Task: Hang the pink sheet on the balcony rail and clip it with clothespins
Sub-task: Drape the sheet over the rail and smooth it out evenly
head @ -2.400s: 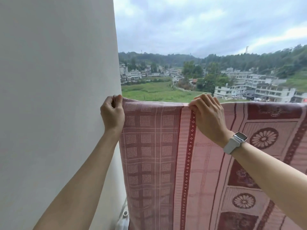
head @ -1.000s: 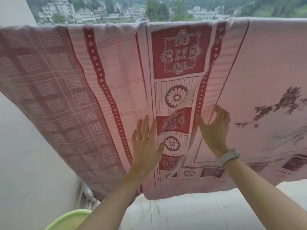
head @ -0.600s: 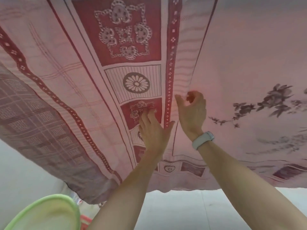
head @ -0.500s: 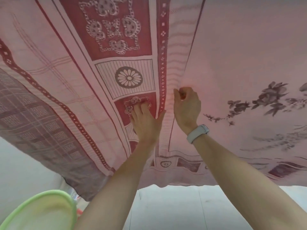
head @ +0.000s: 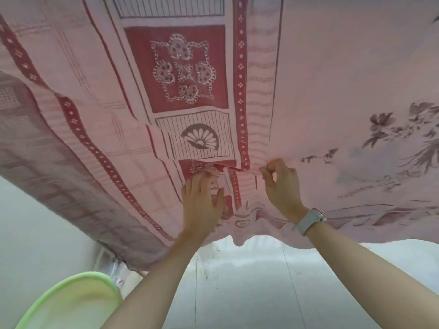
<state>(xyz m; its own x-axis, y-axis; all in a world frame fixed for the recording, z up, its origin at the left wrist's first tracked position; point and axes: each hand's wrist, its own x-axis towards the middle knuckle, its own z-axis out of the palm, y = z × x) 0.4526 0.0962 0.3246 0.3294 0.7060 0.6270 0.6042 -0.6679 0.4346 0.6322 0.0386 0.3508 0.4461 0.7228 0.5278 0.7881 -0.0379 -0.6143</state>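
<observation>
Left hand (head: 202,203) grips a bunched fold of the pink sheet (head: 332,79); right hand (head: 281,186) pinches it alongside.

The pink sheet (head: 308,91) blocks the far side; bare floor (head: 249,281) lies open beneath its hem, a green basin (head: 71,302) near left.
</observation>
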